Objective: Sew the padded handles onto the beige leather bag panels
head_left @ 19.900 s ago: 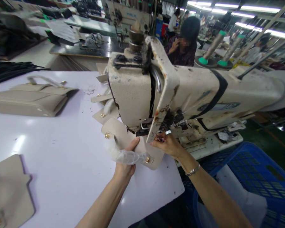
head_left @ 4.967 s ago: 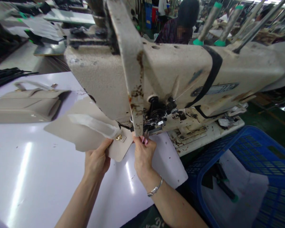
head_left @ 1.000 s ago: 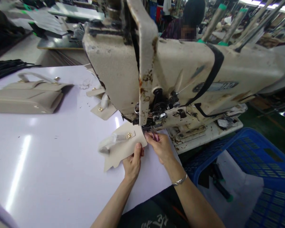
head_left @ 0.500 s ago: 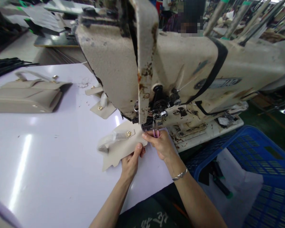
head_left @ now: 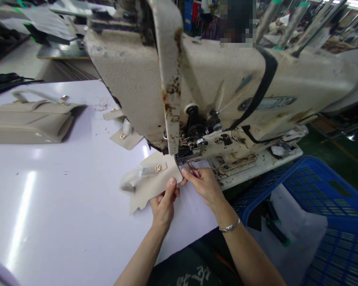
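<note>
My left hand (head_left: pixel 164 204) pinches the lower edge of a beige leather bag panel (head_left: pixel 155 186), thumb on top and fingers underneath. The panel carries a gold-coloured fitting (head_left: pixel 158 168) and a strap end wrapped in clear plastic (head_left: pixel 134 176). Its upper right corner lies beside the presser foot area of the sewing machine (head_left: pixel 185 155). Just right of the panel's edge, my right hand (head_left: pixel 206 184) is closed around small pink-handled scissors (head_left: pixel 194 172); their blades are mostly hard to make out. A bracelet (head_left: pixel 230 226) sits on my right wrist.
The machine's head and arm (head_left: pixel 226 75) stand over the white table (head_left: pixel 62 206). A beige handbag (head_left: pixel 32 119) lies at left, and smaller beige pieces (head_left: pixel 127 137) lie behind the panel. A blue plastic crate (head_left: pixel 340 198) stands at right. Someone is in the background.
My right hand has drawn slightly down and away from the needle area, and the scissors have tilted from upright to slanting. My left hand still grips the panel.
</note>
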Tool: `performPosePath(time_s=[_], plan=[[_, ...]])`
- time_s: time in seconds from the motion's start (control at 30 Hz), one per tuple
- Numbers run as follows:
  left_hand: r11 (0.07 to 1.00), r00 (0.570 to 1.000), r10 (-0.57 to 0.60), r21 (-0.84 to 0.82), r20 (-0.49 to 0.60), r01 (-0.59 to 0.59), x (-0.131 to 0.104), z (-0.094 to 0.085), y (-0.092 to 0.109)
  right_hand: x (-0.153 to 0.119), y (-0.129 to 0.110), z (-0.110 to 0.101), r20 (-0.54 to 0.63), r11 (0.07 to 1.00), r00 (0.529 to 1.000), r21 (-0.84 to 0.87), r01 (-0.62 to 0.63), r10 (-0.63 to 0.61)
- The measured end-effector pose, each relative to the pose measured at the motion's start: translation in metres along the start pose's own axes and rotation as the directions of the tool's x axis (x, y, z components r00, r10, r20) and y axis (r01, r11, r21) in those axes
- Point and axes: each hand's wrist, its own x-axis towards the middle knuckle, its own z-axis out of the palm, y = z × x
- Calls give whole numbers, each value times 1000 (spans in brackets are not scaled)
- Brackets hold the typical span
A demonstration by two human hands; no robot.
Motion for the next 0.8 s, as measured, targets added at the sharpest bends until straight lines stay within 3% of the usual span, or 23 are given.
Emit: performPosePath(time_s=[0.2, 0.3, 0.37, 0.43, 0.47, 0.5, 0.53, 0.57, 0.6, 0.63, 0.67, 0.8], plan=[[998, 1000, 15, -60, -5, -16, 1, 7, -1, -8, -2, 8, 45, 997, 997, -33, 66, -65], [994, 998, -52, 99, 46, 47, -2, 3, 5, -10, 1, 14, -39, 988, 991, -93, 125, -129], [944, 961, -188, 307, 201, 120, -11, -3, 19, -10, 5, 16, -83, 991, 990, -82, 106, -112], [852, 922, -219, 523, 320, 21, -24, -13, 39, -9, 8, 18, -114, 998, 992, -27, 50, -53], [788, 932, -135, 607, 335, -104, -30, -20, 49, -8, 8, 19, -127, 1000, 992, 7, 23, -22], [688, 944, 22, 680, 329, -252, -35, -27, 58, -8, 9, 20, -137, 999, 991, 41, 4, 2], [556, 925, 205, 740, 320, -379, -38, -34, 66, -7, 8, 20, -147, 997, 989, 72, -7, 18], [408, 873, 356, 785, 333, -465, -37, -42, 71, -7, 8, 21, -149, 995, 988, 98, -14, 28], [277, 822, 436, 815, 366, -509, -32, -48, 75, -7, 8, 21, -146, 992, 989, 124, -17, 35], [187, 798, 444, 829, 407, -527, -25, -54, 76, -7, 8, 22, -144, 989, 989, 146, -18, 40], [138, 800, 398, 833, 449, -536, -15, -57, 77, -7, 8, 22, -144, 987, 989, 162, -20, 43], [125, 818, 212, 815, 535, -566, 32, -48, 80, -7, 11, 23, -160, 987, 986, 157, -18, 43]])
